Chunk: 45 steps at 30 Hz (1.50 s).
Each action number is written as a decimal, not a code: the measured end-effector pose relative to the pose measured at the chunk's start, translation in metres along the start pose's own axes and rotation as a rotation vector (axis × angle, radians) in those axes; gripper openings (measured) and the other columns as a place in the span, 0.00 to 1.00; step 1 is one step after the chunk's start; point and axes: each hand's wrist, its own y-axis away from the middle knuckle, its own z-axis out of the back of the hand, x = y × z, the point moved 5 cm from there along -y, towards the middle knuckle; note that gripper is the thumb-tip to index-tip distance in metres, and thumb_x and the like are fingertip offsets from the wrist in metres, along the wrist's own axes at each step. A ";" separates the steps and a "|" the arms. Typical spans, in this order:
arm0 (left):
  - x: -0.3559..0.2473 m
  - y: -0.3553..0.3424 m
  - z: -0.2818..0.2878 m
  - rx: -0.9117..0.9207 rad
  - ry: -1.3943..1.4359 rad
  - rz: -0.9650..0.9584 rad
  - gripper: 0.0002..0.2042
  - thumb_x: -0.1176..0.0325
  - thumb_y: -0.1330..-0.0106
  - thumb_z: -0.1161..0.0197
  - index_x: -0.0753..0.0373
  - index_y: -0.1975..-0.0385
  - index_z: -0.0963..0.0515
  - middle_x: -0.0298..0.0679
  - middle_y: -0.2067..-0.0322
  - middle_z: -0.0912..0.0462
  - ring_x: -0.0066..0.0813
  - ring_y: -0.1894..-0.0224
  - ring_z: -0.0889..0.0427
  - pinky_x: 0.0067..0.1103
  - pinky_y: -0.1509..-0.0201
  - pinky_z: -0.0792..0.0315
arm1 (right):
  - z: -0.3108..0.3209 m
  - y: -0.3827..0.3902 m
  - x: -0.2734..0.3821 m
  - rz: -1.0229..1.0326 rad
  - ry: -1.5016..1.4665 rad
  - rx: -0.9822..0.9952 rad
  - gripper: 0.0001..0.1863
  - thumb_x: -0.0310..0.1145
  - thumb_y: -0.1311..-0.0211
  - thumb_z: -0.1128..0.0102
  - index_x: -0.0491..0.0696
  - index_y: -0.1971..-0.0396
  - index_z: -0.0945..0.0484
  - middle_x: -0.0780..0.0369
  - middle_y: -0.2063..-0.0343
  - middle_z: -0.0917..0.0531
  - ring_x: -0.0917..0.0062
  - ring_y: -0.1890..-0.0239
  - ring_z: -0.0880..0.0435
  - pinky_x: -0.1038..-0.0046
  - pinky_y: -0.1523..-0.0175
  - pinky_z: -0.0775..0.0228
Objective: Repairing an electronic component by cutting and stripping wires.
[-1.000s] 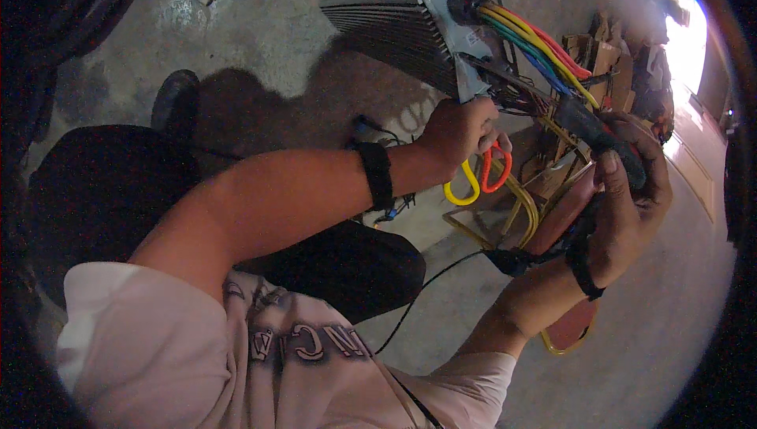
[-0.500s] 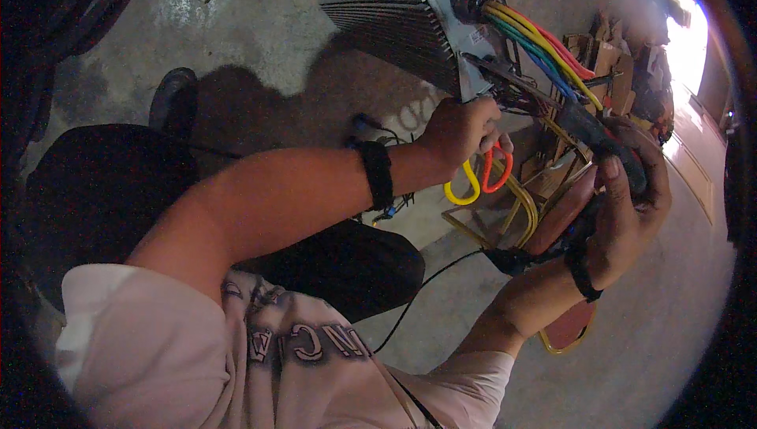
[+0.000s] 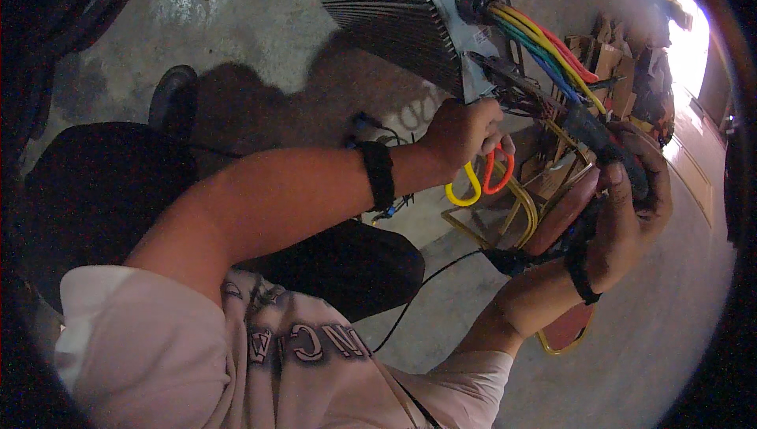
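Head view: left hand (image 3: 471,129) clutches coloured loops (image 3: 496,183), right hand (image 3: 643,208) dark sleeve (image 3: 585,129), near finned box (image 3: 386,15) (label (image 3: 480,36) illegible).

Ambient illumination: dim. The primary light source is at the far right, where a bright opening (image 3: 688,50) is overexposed; haze blurs the adjacent area. A broad, soft-edged shadow (image 3: 256,110) lies across the floor (image 3: 264,3). Noise speckles dark regions. Fisheye curvature bends outer edges; corners vignette to black.
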 end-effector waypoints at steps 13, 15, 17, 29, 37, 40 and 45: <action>0.005 -0.006 -0.002 0.007 0.130 0.031 0.15 0.64 0.34 0.44 0.61 0.84 0.33 0.37 0.85 0.32 0.38 0.76 0.17 0.36 0.62 0.22 | -0.001 -0.003 0.002 0.043 0.027 0.036 0.20 0.25 0.49 0.29 0.37 0.54 0.17 0.50 0.52 0.14 0.61 0.45 0.17 0.61 0.35 0.30; 0.005 -0.006 0.001 -0.008 0.109 0.030 0.15 0.64 0.35 0.44 0.61 0.84 0.32 0.37 0.85 0.33 0.38 0.76 0.18 0.36 0.62 0.22 | 0.001 -0.002 0.003 0.093 0.064 0.075 0.20 0.26 0.50 0.29 0.37 0.55 0.17 0.50 0.52 0.14 0.60 0.45 0.17 0.59 0.35 0.30; 0.005 -0.006 0.002 -0.022 0.089 0.030 0.15 0.64 0.35 0.44 0.61 0.84 0.32 0.37 0.85 0.33 0.38 0.77 0.18 0.35 0.62 0.22 | 0.001 0.002 0.004 0.198 0.126 0.211 0.18 0.26 0.43 0.33 0.36 0.52 0.19 0.50 0.47 0.17 0.61 0.42 0.20 0.62 0.32 0.33; 0.000 -0.001 0.002 -0.023 0.086 0.027 0.15 0.64 0.35 0.43 0.61 0.83 0.32 0.37 0.84 0.32 0.39 0.75 0.16 0.37 0.64 0.21 | 0.007 0.010 0.009 0.381 0.338 0.300 0.17 0.23 0.49 0.34 0.38 0.57 0.20 0.49 0.47 0.21 0.58 0.42 0.21 0.59 0.36 0.29; 0.000 0.001 0.004 -0.106 0.136 0.022 0.15 0.64 0.35 0.42 0.61 0.82 0.32 0.37 0.84 0.32 0.37 0.77 0.18 0.37 0.65 0.20 | 0.003 0.020 0.020 0.432 0.374 0.320 0.16 0.23 0.48 0.33 0.38 0.57 0.20 0.49 0.46 0.21 0.58 0.42 0.20 0.58 0.37 0.28; 0.002 0.001 0.003 -0.133 0.160 0.028 0.15 0.64 0.35 0.42 0.62 0.82 0.32 0.37 0.84 0.33 0.36 0.78 0.20 0.37 0.67 0.21 | 0.001 0.021 0.014 0.433 0.291 0.256 0.17 0.23 0.45 0.34 0.39 0.54 0.21 0.48 0.46 0.21 0.57 0.42 0.20 0.57 0.37 0.27; -0.003 0.003 0.004 -0.077 0.090 0.005 0.15 0.64 0.35 0.42 0.62 0.82 0.32 0.37 0.85 0.33 0.35 0.78 0.20 0.36 0.67 0.20 | -0.006 0.015 0.007 0.468 0.080 0.124 0.20 0.21 0.41 0.37 0.40 0.47 0.24 0.46 0.46 0.21 0.56 0.43 0.19 0.55 0.38 0.25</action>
